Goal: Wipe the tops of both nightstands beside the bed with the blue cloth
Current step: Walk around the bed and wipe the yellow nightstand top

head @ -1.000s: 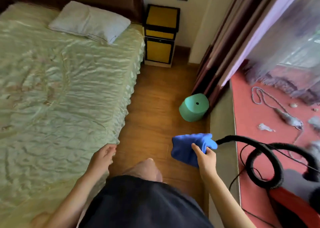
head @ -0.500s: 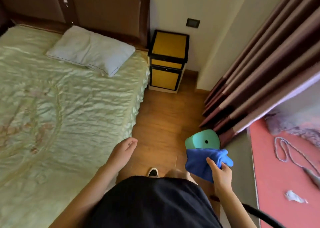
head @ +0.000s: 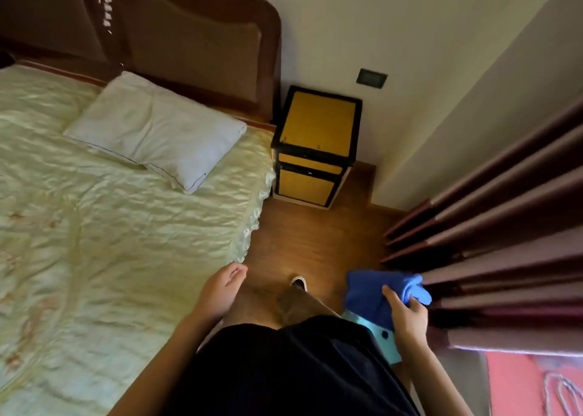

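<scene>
A yellow nightstand with black edges stands against the wall, right of the bed's headboard, and its top is bare. My right hand grips a bunched blue cloth low on the right, well short of the nightstand. My left hand hangs empty with loosely curled fingers beside the bed's edge. Only one nightstand is in view.
The bed with a pale green cover and a white pillow fills the left. Brown curtains hang on the right. A wooden floor strip runs to the nightstand. A mint green stool sits under my right hand.
I have walked forward along the bed; the nightstand is nearer and larger. The green stool has slid from ahead to beneath my right hand. The cloth stays in my right hand.
</scene>
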`<state>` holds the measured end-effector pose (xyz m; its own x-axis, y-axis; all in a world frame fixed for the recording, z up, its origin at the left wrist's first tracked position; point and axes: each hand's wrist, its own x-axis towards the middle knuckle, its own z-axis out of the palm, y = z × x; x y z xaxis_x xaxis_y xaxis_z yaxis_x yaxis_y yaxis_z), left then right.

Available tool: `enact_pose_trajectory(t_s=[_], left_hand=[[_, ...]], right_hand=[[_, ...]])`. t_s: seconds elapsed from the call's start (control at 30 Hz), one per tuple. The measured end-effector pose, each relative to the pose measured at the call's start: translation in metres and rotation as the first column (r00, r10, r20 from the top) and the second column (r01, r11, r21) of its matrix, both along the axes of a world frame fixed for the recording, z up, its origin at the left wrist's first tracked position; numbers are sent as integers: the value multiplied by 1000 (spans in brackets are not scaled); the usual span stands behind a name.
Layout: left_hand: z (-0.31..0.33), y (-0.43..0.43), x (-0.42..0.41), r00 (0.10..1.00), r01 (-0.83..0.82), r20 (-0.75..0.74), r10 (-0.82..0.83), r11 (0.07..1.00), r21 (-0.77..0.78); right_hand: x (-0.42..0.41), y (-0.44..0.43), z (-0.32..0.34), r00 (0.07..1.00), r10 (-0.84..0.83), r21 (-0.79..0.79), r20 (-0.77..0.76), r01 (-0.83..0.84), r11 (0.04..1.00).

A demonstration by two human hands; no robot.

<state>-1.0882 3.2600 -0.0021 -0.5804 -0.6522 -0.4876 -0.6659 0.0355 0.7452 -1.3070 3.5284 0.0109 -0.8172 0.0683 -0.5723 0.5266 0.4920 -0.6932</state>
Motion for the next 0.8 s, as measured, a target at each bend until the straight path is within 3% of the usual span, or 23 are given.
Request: enact_pose_trajectory(t_s=[0.17, 0.4, 0.57, 0.8], left_hand=[[5, -64, -56, 993, -102, 64, 103, 994, -30], [12, -159, -143, 994, -66, 82, 71, 996, -57], [-10, -246, -231, 991, 102, 98, -96, 993, -58], [-27, -349, -358, 959, 278, 94, -269, 955, -99]], right_hand=[[-88, -92, 9, 991, 133, -43, -17, -133, 990], [-179, -206, 19, 980, 197, -113, -35, -200, 973], [-247, -279, -1, 980, 192, -92, -56, -197, 976], [-323, -359, -37, 978, 181, 83, -109, -172, 982]])
